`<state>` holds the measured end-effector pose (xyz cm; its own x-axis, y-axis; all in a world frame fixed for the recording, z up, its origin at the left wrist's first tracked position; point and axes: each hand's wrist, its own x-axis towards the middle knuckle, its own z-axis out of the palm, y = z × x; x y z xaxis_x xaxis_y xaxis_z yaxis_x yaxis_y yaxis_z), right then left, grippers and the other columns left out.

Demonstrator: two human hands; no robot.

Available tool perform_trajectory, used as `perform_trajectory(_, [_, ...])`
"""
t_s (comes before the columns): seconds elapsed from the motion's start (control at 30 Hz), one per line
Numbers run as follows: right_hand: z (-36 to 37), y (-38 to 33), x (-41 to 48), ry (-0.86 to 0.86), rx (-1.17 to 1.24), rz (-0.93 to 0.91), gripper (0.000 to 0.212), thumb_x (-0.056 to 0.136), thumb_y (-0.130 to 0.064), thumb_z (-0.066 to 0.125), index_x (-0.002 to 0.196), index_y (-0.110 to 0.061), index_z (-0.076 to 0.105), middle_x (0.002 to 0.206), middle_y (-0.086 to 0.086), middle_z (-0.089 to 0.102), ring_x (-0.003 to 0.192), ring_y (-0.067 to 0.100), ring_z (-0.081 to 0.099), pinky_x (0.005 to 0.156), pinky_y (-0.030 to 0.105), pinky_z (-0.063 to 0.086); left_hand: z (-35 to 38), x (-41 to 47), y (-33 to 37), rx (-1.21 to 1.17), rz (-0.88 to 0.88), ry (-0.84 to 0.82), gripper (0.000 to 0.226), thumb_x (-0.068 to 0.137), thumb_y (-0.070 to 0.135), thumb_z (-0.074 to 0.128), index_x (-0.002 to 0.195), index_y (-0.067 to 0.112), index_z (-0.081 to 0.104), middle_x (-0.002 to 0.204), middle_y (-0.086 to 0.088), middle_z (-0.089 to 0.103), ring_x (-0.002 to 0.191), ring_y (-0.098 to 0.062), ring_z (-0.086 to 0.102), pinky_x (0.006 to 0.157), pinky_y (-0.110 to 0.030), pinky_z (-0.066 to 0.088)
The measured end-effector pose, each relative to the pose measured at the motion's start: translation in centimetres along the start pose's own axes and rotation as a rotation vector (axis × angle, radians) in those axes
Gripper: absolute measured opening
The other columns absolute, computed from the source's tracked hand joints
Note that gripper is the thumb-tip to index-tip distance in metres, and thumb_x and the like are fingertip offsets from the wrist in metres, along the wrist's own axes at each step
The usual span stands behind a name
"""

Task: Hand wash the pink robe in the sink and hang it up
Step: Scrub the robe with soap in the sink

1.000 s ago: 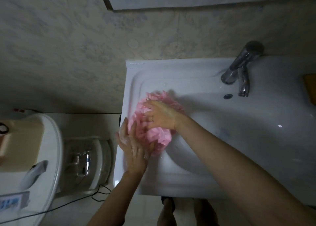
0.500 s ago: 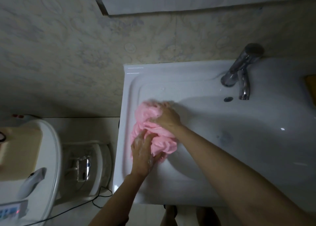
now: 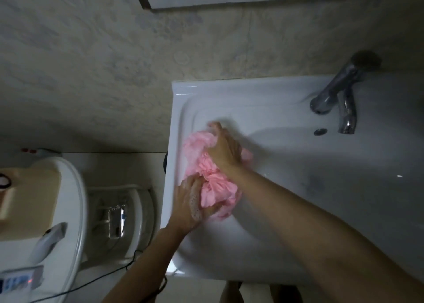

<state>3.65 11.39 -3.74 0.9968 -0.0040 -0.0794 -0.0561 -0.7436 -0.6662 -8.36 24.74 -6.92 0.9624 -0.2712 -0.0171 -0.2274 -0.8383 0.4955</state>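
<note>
The pink robe (image 3: pixel 213 188), a thin garment of soaked, crinkled cloth, lies bunched into a long lump on the left inner slope of the white ceramic sink (image 3: pixel 229 89), close against the sink's left wall and well apart from the chrome faucet (image 3: pixel 339 91) at the sink's back right. A second ago my left grip (image 3: pixel 190 206) lay flat and spread beside the bundle while my right grip (image 3: pixel 224 149) pressed palm-down on top. Now both have closed: the left curls round the end nearest the sink's front edge, and the right has slid toward the sink's back wall and clutches the far end. I judge that I have gone from pressing to kneading, so the scrub is under way, with rinsing, wringing and hanging all ahead. No stream shows at the faucet. The cloth gathers in soft, limp ruffles that should squash easily and hold water. White soap suds (image 3: pixel 195 205) cling in small bubbles to the back of my left grip. The sink is glossy, smooth and rounded, likely slippery under wet fabric.
</note>
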Motion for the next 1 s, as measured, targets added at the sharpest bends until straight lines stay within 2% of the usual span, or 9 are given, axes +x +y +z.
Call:
perform_trajectory(0.1, [0.9,-0.9,-6.5,0.217,0.550,-0.244,0.012,0.076,-0.020,0.059,0.084,-0.022,0.068,0.061,-0.005,0.064,0.039,-0.004,0.044,0.044,0.011,0.040,0.5,0.2,-0.8,-0.020,0.016,0.104,0.052,0.077,0.058,0.052,0.105,0.015,0.053,0.102,0.010,0.066,0.100,-0.007,0.054,0.068,-0.030,0.056])
perform_trajectory(0.17, [1.7,0.0,-10.2,0.130,0.158,-0.200,0.024,0.076,-0.021,0.046,0.080,-0.019,0.069,0.068,0.002,0.067,0.050,0.016,0.060,0.052,0.023,0.050,1.6,0.4,-0.4,-0.131,0.037,0.157,0.043,0.088,0.052,0.051,0.101,0.011,0.050,0.097,0.020,0.057,0.101,0.004,0.053,0.083,-0.015,0.049])
perform_trajectory(0.23, [2.1,1.2,-8.3,0.108,-0.056,-0.098,0.031,0.071,-0.033,0.042,0.081,-0.021,0.069,0.073,0.004,0.068,0.056,0.025,0.062,0.050,0.029,0.049,2.5,0.1,-0.5,-0.077,0.040,0.149,0.050,0.090,0.054,0.047,0.104,0.006,0.047,0.103,0.003,0.051,0.102,-0.015,0.053,0.098,-0.029,0.042])
perform_trajectory(0.4, [-0.4,2.4,-1.7,0.020,-0.044,0.126,0.034,0.083,-0.028,0.064,0.114,-0.013,0.066,0.116,0.010,0.065,0.105,0.030,0.061,0.079,0.033,0.047,3.2,0.9,-0.3,-0.128,-0.139,0.116,0.060,0.076,0.067,0.059,0.102,0.013,0.054,0.091,-0.006,0.063,0.081,-0.026,0.062,0.060,-0.046,0.051])
perform_trajectory(0.53, [0.6,0.5,-11.3,0.230,0.022,0.021,0.022,0.067,-0.024,0.062,0.089,-0.019,0.065,0.089,0.008,0.069,0.075,0.028,0.066,0.070,0.031,0.046,3.2,0.0,0.0,-0.191,-0.238,0.116,0.054,0.068,0.042,0.075,0.100,0.012,0.044,0.094,-0.018,0.064,0.091,-0.032,0.060,0.076,-0.048,0.053])
perform_trajectory(0.67, [-0.1,1.8,-5.9,-0.012,-0.115,0.060,0.034,0.083,-0.030,0.058,0.115,-0.019,0.060,0.111,0.010,0.065,0.103,0.030,0.061,0.086,0.034,0.043,2.1,0.6,1.5,-0.144,-0.135,0.092,0.043,0.075,0.055,0.055,0.093,0.017,0.049,0.087,-0.007,0.059,0.081,-0.020,0.050,0.061,-0.037,0.048])
perform_trajectory(0.77, [-1.3,2.0,-1.2,-0.059,0.098,0.243,0.037,0.085,-0.030,0.065,0.116,-0.009,0.064,0.114,0.014,0.066,0.107,0.031,0.060,0.082,0.032,0.045,-0.2,1.7,2.2,-0.166,-0.079,0.041,0.066,0.070,0.065,0.054,0.114,0.015,0.057,0.118,-0.008,0.053,0.103,-0.021,0.046,0.084,-0.038,0.045])
perform_trajectory(0.87, [-3.2,2.9,-2.0,-0.035,0.711,0.635,0.022,0.085,-0.021,0.064,0.104,-0.010,0.065,0.095,0.010,0.067,0.090,0.027,0.065,0.073,0.028,0.050,-2.7,1.5,1.8,-0.502,-0.220,0.207,0.042,0.078,0.061,0.057,0.108,0.033,0.061,0.117,0.005,0.059,0.104,-0.020,0.054,0.087,-0.046,0.052])
perform_trajectory(1.0, [-6.7,3.9,-3.1,-0.070,1.435,0.799,0.028,0.090,-0.027,0.051,0.075,-0.015,0.071,0.079,0.005,0.069,0.074,0.021,0.066,0.081,0.036,0.054,-3.6,2.3,3.6,-0.753,-0.559,0.186,0.110,0.047,0.062,0.072,0.137,0.016,0.029,0.140,-0.009,0.032,0.127,-0.023,0.041,0.105,-0.040,0.041])
